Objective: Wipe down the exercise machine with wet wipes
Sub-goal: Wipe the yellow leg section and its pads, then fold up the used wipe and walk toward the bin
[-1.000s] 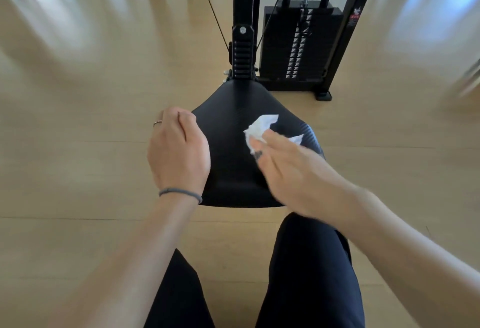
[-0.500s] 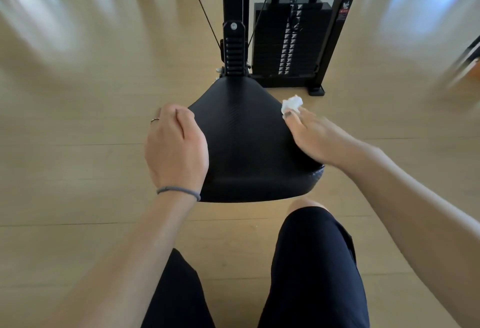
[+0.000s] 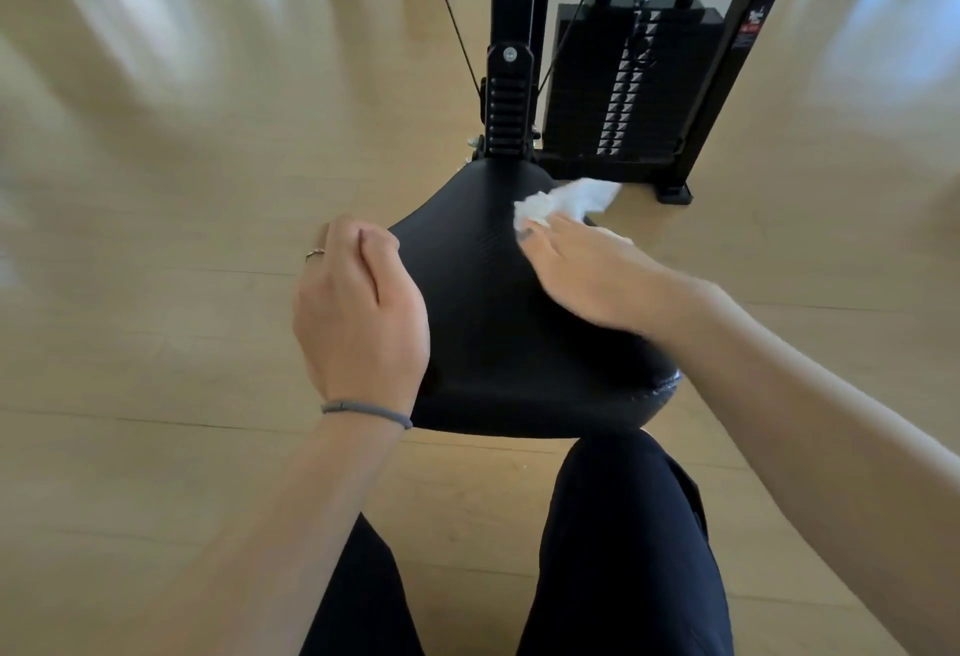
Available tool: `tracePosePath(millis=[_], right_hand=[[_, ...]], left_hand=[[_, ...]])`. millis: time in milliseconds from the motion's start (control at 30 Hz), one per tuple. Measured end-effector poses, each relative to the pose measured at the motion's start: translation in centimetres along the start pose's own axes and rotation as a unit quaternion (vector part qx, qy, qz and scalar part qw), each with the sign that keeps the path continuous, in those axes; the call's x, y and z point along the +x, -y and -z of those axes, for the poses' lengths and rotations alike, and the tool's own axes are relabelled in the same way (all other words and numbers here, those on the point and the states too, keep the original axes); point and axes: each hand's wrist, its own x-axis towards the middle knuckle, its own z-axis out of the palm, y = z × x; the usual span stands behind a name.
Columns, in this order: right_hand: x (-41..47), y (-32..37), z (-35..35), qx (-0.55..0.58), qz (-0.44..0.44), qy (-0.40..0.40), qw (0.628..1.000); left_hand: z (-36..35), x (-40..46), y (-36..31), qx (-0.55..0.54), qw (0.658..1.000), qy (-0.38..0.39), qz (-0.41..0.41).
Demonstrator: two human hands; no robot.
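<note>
**Wipe at the seat's narrow end**

The black seat (image 3: pixel 483 302) runs lengthwise away from the person, tapering toward the machine post (image 3: pixel 511 58). The right hand (image 3: pixel 587 276) presses the wet wipe (image 3: pixel 566 201) there with straight fingers; the left hand (image 3: pixel 358 317) curls over the seat's left edge.

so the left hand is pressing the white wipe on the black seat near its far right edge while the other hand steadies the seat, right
Not quite: the hands are swapped. In the head view the right hand presses the white wipe on the black seat near its far right edge, and the left hand grips the seat's left edge.
</note>
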Motion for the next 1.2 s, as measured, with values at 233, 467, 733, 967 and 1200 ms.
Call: tracePosePath(millis=[233,467,733,967,1200], right_hand=[[4.9,7.9,-2.7,-0.044,0.188,0.125,0.973],[-10.3,2.2,-0.9,0.156,0.245,0.131,0.948],[-11.9,-2.2,0.6,0.115,0.184,-0.009,0.976],[-5.2,2.7,-1.2,0.051,0.173,0.063,0.982],[-3.1,3.0,-0.7,-0.072,-0.051,0.018,0.996]], left_hand=[[0.0,0.2,0.4,-0.026,0.998,-0.054,0.008],[0.2,0.2,0.5,-0.102,0.989,-0.102,0.044],[0.2,0.2,0.4,-0.068,0.995,-0.059,0.044],[0.4,0.5,-0.4,-0.030,0.998,-0.003,0.047],[4.2,0.9,-5.8,0.039,0.961,0.235,0.143]])
